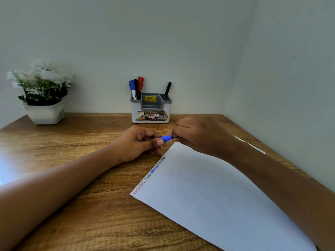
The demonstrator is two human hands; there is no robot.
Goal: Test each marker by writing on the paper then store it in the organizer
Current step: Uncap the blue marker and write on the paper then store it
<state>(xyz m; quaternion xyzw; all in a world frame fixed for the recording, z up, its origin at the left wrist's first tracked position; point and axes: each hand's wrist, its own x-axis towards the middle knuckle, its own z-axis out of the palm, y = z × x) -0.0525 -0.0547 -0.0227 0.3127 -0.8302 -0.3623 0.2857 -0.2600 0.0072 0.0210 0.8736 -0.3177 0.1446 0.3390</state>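
A blue marker point(165, 138) lies level between my two hands above the desk, just past the paper's far corner. My left hand point(139, 143) pinches its blue cap end. My right hand point(203, 134) grips the other end, which is hidden in my fingers. The white paper point(217, 192) lies slanted on the desk, with a row of written words in red, green, blue and black along its left edge. The white and grey organizer point(150, 113) stands at the back by the wall. It holds blue, black and red markers point(136, 87) on its left and a black pen point(167, 91) on its right.
A white pot of white flowers point(42, 93) stands at the back left of the wooden desk point(81, 142). Walls close off the desk at the back and on the right. A thin white strip point(251, 144) lies along the right edge.
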